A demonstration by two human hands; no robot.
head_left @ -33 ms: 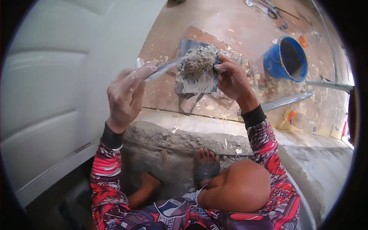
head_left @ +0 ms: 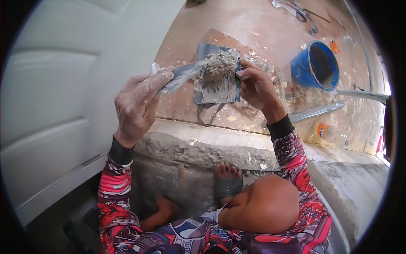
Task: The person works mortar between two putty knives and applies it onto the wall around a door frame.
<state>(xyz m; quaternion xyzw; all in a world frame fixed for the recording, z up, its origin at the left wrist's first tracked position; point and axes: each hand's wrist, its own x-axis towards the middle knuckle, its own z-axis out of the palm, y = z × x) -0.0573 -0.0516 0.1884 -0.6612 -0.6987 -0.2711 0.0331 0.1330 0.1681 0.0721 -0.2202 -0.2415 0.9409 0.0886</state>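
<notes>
My left hand (head_left: 137, 103), dusted with pale residue, is closed round a putty knife (head_left: 182, 76) with mortar smeared over its blade. The blade's far end meets a lumpy heap of wet grey mortar (head_left: 220, 64). That heap lies on a dark, flat rectangular board (head_left: 206, 48), and a thin streaky coat covers the board's nearer part. At the board's right edge my right hand (head_left: 259, 86) grips it, thumb on top and the other fingers partly hidden.
A blue bucket (head_left: 315, 65) tilts on the stained floor at the right. Below it lie a metal bar (head_left: 317, 111) and a clear bottle (head_left: 332, 134). A white panelled door (head_left: 63, 93) fills the left side. A rough concrete step edge (head_left: 203, 150) runs before my foot.
My left hand has shifted slightly left, and the putty knife's blade has turned so that more of its smeared face shows. My right hand and the board stay almost in place.
</notes>
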